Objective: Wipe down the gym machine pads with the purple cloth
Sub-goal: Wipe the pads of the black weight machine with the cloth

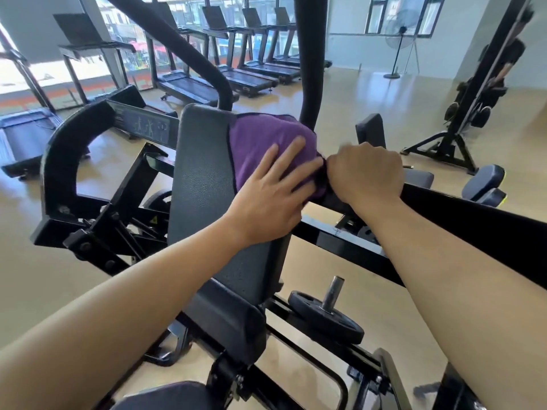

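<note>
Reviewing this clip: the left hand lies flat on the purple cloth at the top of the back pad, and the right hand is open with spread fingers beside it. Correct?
Not quite. In the head view the right hand is closed in a fist, gripping the edge of the purple cloth, not open. The rest holds: the left hand lies flat on the cloth at the top of the back pad.

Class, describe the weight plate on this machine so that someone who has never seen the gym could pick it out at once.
Start from the tall dark back pad in the middle, where the purple cloth lies. Follow the pad down and to its right, low on the black frame. There a single black round weight plate lies flat around a short upright silver peg; no other disc in view sits on such a peg.
</note>
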